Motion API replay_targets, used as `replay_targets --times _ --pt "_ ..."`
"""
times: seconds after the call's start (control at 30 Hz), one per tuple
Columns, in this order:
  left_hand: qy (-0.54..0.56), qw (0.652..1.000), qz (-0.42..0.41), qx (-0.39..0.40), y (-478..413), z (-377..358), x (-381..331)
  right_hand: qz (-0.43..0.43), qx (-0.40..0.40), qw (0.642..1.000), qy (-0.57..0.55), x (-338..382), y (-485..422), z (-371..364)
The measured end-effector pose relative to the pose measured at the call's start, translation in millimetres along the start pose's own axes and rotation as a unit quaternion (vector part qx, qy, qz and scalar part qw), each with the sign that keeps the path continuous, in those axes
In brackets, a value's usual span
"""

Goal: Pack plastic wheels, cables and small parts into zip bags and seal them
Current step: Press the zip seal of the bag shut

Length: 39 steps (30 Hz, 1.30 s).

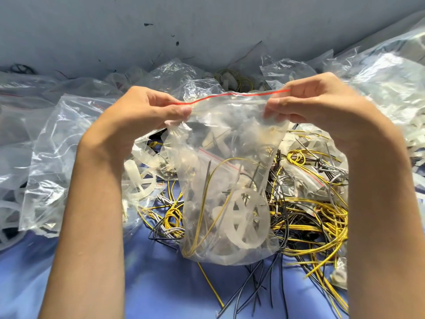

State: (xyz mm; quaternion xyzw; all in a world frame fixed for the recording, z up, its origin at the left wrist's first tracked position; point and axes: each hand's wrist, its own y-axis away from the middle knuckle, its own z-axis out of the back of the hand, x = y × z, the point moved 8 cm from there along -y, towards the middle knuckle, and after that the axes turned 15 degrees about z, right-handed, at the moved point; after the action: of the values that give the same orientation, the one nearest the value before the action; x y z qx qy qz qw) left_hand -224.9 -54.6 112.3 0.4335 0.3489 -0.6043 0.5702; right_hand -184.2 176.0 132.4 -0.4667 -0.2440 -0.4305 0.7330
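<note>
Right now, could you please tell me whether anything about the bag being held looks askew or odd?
Only slightly: the zip bag hangs crumpled, its red-lined top slanting up from the left hand to the right hand, which pinch its corners. The wheel and yellow cable sit inside; nothing appears torn or spilled.

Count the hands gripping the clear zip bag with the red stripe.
2. The left hand pinches the clear red-striped zip bag at its top left corner. The right hand pinches its top right corner. No other hand shows in this view.
</note>
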Motion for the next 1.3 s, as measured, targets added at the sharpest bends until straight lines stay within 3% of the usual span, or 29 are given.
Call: replay_targets --times 0.33,0.73,0.97,1.07,1.3 --pt "0.002 1.0 -0.025 -0.016 2 2 -6 0.02 -0.012 0.999 0.022 7 -6 -4" --pt "-0.029 0.998 -0.058 -0.006 13 1 -17 0.025 0.027 0.999 0.037 13 -4 -12" --pt "-0.031 0.997 -0.066 -0.031 12 -2 -23 0.069 -0.008 0.996 0.063 22 -6 -4" --pt "-0.052 0.997 -0.064 -0.005 13 -5 -22 0.064 0.024 0.997 0.044 22 -3 -7" --pt "-0.073 0.988 -0.134 0.006 25 -9 -36 0.076 0.041 0.994 0.074 27 -4 -15"
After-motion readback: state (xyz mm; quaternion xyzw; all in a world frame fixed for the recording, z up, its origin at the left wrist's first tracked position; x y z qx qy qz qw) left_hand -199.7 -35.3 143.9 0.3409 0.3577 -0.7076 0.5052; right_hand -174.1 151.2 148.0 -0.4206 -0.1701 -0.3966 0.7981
